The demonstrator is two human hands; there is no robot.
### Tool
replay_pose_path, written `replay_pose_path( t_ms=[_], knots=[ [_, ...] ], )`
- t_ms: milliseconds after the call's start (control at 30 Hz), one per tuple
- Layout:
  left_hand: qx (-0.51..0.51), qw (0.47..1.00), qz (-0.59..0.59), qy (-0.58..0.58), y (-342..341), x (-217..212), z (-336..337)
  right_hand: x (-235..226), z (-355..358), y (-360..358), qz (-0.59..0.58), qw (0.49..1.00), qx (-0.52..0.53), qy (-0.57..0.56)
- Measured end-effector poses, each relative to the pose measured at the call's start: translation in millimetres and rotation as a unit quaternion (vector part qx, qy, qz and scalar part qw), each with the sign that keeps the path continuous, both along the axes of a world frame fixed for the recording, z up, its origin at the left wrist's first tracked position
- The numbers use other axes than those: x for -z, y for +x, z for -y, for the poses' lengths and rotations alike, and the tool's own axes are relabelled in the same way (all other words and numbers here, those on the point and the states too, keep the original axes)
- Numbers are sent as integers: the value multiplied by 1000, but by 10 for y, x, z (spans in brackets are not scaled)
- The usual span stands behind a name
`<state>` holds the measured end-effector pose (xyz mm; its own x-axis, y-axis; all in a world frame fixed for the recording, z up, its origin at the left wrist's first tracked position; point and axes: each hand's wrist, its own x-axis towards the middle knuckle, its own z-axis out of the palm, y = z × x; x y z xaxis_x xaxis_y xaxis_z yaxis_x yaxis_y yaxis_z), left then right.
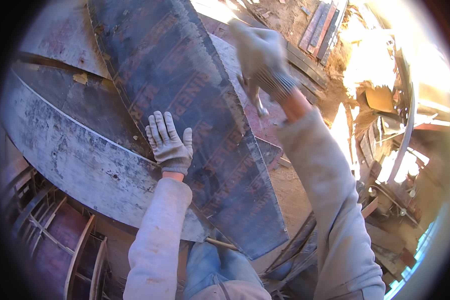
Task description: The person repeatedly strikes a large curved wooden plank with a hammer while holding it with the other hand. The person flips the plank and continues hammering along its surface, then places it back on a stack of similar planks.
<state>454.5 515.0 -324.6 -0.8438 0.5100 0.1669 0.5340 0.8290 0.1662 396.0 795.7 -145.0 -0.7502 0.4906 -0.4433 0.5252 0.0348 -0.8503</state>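
1. A dark panel [185, 90] is lying slantwise before the person, overlapping a curved grey panel [85, 145] on the left.
2. The gloved left hand [170, 142] is resting flat on the dark panel, fingers extended, gripping nothing.
3. The gloved right hand [262, 55], motion-blurred, is closing round a hammer-like tool [257, 101] beyond the panel's right edge.
4. Timber strips [322, 30] are lying on sandy ground [289, 187] farther out.
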Motion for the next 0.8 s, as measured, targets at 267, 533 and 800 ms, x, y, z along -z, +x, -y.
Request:
replay_pose_path(
  t_ms=[267,533,800],
  knots=[
    [-4,1000,29,-1,-12,32,53,589,-63,162,-21,957,-206,203],
    [-5,999,-7,46,-22,61,25,496,-27,-151,84,964,-250,37],
    [-11,999,29,30,-9,92,51,435,317,-502,202,846,-485,90]
  ],
)
